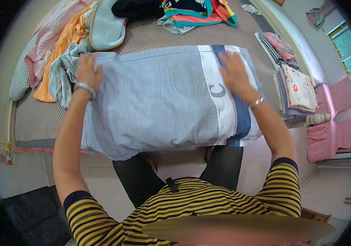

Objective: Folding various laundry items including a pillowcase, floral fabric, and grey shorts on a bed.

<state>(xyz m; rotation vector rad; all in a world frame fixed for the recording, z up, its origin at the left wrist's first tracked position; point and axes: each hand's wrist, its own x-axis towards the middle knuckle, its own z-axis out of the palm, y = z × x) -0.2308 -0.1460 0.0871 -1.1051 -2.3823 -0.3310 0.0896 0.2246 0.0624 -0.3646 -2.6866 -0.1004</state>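
Note:
A grey-blue cloth (150, 98), looking like a pillowcase or folded bedding, lies spread over the near edge of the bed. White and navy bands run down its right side, with a printed letter on the white. On its upper left corner rests my left hand (88, 70), wearing a bangle, palm down, slightly blurred, with the thumb apart. My right hand (234, 72), with a silvery bangle at the wrist, is over the navy and white bands near the far edge, fingers spread and blurred. Neither hand visibly grips the cloth.
Crumpled pale green cloth (63, 75), an orange cloth (61, 52) and pink bedding (46, 33) lie left on the striped mattress cover (150, 35). Colourful striped clothing (190, 18) is at the back. Folded fabrics (300, 87) are stacked right, near a pink-covered chair (321, 135).

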